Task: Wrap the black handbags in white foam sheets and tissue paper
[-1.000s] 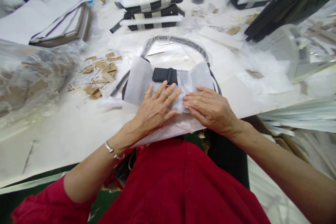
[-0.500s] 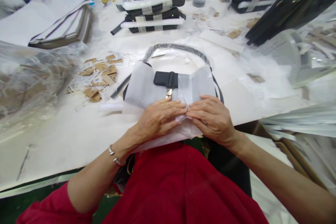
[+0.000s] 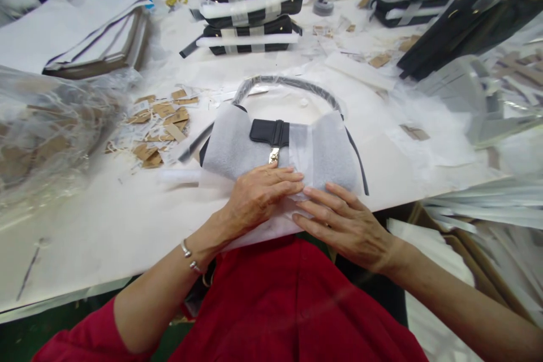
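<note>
A black handbag lies at the table's front edge, wrapped in pale grey tissue paper (image 3: 231,144). Its black clasp flap (image 3: 269,132) and gold buckle (image 3: 274,155) show through the gap, and its plastic-wrapped handle (image 3: 292,80) arches behind. A strip of clear tape (image 3: 301,150) runs down the paper right of the flap. Over the lower front edge of the wrapping, my left hand (image 3: 263,195) lies flat, fingers stretched to the right. My right hand (image 3: 343,223) has its fingers spread beside it, fingertips at the paper's lower edge. What lies under both palms is hidden.
Brown cardboard tags (image 3: 163,119) lie loosely left of the bag. Wrapped black bags (image 3: 250,34) are stacked behind it, with a tape roll (image 3: 323,7) to their right. A paper pile (image 3: 97,39) and clear plastic (image 3: 51,136) occupy the left; a clear tape dispenser-like object (image 3: 462,90) stands right.
My right hand has moved down and right, and its fingers have gone from pinched together to spread. My left hand stays over the wrapping's front edge.
</note>
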A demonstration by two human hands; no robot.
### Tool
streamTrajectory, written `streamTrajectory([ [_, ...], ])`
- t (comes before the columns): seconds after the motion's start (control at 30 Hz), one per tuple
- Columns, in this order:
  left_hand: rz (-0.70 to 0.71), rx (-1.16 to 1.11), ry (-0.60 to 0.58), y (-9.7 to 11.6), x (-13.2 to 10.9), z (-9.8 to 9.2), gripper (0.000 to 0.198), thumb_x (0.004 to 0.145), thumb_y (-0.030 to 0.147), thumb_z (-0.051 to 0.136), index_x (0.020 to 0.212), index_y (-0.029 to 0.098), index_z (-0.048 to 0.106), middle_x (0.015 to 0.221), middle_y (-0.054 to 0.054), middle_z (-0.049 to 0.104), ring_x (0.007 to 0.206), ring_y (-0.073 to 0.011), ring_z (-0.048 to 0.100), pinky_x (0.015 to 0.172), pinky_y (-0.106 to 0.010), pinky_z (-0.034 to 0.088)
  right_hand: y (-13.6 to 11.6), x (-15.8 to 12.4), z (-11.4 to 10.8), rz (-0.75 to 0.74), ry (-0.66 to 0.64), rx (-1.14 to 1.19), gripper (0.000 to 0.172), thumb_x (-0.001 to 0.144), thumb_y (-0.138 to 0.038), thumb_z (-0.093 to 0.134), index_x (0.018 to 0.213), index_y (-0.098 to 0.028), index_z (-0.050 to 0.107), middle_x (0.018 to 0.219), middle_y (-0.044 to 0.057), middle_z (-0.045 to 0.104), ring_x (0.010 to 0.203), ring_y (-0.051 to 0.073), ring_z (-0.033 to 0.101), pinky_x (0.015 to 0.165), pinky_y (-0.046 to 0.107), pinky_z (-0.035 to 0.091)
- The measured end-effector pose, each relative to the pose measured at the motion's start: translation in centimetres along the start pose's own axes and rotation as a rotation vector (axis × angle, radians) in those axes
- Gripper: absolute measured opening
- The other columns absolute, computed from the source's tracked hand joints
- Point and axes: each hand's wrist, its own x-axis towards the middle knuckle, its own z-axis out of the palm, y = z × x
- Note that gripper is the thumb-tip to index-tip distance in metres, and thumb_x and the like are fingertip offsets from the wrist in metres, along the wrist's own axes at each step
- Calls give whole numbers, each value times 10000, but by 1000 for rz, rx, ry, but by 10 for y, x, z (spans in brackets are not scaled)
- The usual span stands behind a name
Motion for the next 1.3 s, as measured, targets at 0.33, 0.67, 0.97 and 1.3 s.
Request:
streamTrajectory([
  [0.33, -18, -16, -6, -2, 1, 0, 385, 887, 34, 465, 1190, 214, 618, 1274, -36, 676, 1237, -144, 593, 1106, -382, 421, -9, 23, 7, 172, 209, 121, 172, 907, -108, 585, 913, -234, 702, 994, -11, 763, 1151, 185, 623, 1101, 413, 398],
  [0.67, -5, -4, -13, -4, 0, 1, 388, 904, 44, 449, 1199, 226, 624, 1267, -29, 680, 1248, -141, 583, 1114, -387, 417, -6, 21, -15, 223, 255, 301, 261, 851, -24, 534, 869, -233, 690, 954, 37, 756, 1097, 229, 653, 1044, 476, 518],
  [0.97, -2, 52, 74, 4, -3, 4, 365, 932, 67, 468, 1203, 246, 635, 1153, -48, 701, 1154, -161, 626, 1029, -379, 485, -4, 34, -19, 121, 158, 115, 214, 931, -70, 481, 870, -178, 656, 1142, 107, 724, 1129, 247, 632, 935, 422, 548],
  [1.3, -267, -249, 31, 15, 7, -8, 213, 1017, 244, 456, 1004, 231, 668, 1035, 9, 752, 1126, -164, 657, 1067, -378, 423, 4, 33, -15, 105, 187, 98, 150, 932, -70, 505, 930, -163, 622, 1000, 116, 748, 967, 203, 692, 866, 362, 545],
])
